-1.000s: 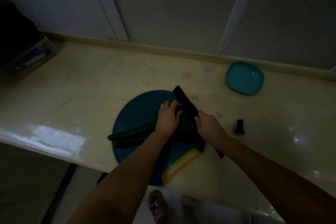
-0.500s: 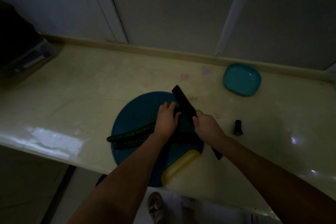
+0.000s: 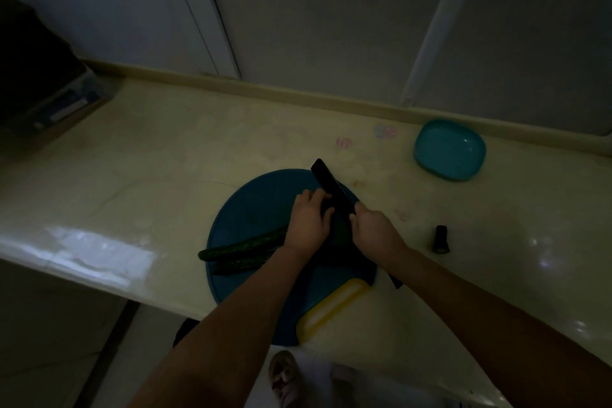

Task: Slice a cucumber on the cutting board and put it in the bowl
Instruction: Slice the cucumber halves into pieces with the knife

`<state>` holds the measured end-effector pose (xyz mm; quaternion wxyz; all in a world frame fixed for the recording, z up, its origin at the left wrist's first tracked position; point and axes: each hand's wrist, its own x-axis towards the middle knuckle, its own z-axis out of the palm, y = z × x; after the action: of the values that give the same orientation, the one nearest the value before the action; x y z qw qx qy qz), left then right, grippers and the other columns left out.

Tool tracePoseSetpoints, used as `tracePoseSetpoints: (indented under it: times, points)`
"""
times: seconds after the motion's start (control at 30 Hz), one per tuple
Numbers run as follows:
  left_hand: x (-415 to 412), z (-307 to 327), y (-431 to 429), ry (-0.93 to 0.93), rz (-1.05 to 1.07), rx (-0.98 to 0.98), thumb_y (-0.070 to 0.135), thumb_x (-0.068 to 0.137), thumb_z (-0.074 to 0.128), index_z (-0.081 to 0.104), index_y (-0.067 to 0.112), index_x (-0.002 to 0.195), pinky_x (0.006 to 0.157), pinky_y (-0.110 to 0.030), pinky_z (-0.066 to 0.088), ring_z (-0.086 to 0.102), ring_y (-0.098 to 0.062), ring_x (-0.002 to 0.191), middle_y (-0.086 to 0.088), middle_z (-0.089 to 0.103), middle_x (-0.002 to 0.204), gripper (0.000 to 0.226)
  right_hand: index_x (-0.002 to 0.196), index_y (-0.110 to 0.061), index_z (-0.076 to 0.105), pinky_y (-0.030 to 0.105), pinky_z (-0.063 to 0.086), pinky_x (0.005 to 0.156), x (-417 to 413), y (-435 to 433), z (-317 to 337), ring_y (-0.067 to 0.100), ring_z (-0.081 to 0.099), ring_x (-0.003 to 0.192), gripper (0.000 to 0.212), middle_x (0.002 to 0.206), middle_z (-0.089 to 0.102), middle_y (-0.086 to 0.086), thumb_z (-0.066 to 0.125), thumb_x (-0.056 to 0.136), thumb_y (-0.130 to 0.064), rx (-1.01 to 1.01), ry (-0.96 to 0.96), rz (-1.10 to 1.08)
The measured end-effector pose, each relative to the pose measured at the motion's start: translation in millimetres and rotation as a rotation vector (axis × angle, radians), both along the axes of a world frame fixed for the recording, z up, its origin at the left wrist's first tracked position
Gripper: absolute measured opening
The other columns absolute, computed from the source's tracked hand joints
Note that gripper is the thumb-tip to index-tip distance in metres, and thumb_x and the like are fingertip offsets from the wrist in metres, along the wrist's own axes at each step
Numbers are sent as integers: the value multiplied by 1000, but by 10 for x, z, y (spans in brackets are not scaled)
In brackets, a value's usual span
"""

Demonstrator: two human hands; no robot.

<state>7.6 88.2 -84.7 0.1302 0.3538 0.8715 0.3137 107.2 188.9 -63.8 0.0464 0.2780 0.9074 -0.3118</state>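
Left grip [image 3: 308, 225] is holding the cucumber [image 3: 241, 247] on the board [image 3: 258, 209]. Right grip [image 3: 376, 235] is grasping the knife [image 3: 331, 184] beside it.

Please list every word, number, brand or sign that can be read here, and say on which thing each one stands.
Nothing here can be read.
The pink mark on the counter: too blurred to read.
The pink and blue mark beside it: too blurred to read.
The pale label on the box at far left: too dark and small to read.
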Motion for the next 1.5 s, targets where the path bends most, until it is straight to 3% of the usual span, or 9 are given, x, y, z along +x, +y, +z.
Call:
tracePoseSetpoints:
  times: [0.57,0.77,0.93,1.1,1.2,1.37,1.5]
  points:
    - [17,25,-1,-12,6,4,16,92,55,55,8,111,78,-29,37,44,-24,99,-12,53,105,21,83,-9,39,18,21,42,170,-41,86,16,38,52,17,63,43,4,37,98,-14,-52,74,-69]
    - [26,44,-11,-17,7,2,17,92,54,55,7,111,79,-30,38,44,-24,99,-13,53,106,21,80,-9,38,19,20,42,167,-53,115,6,34,47,18,57,36,-4,37,98,-14,-49,78,-70]
    - [20,40,-10,-20,2,3,16,92,55,55,6,111,79,-29,38,45,-24,98,-14,53,105,21,88,-5,45,27,24,45,148,-54,126,11,37,49,17,62,42,1,36,98,-15,-47,43,-61]
    - [9,29,-4,-28,13,6,17,92,55,56,7,111,76,-22,32,44,-22,99,-12,53,106,22,82,-9,41,22,24,42,96,-48,105,9,35,48,18,58,37,-3,36,98,-15,-67,44,-66]
    - [6,16,-7,-35,13,12,17,92,55,56,7,112,76,-24,34,44,-23,99,-13,53,106,23,70,-16,33,21,21,41,29,-74,58,8,32,47,29,58,35,-3,35,99,-14,-59,8,-47]
    - [-34,19,-50,-24,-45,-10,16,93,53,54,8,118,79,-24,34,45,-24,100,-13,52,108,27,87,-14,35,20,18,43,-30,-97,35,5,32,48,12,58,33,-6,34,99,-12,-54,3,-53]
    - [-81,9,-121,28,-149,-28,13,92,52,54,10,123,77,-19,29,45,-24,99,-13,53,106,31,84,-12,36,23,21,42,47,-50,4,8,33,48,15,58,34,-4,36,98,-14,-50,10,-47]
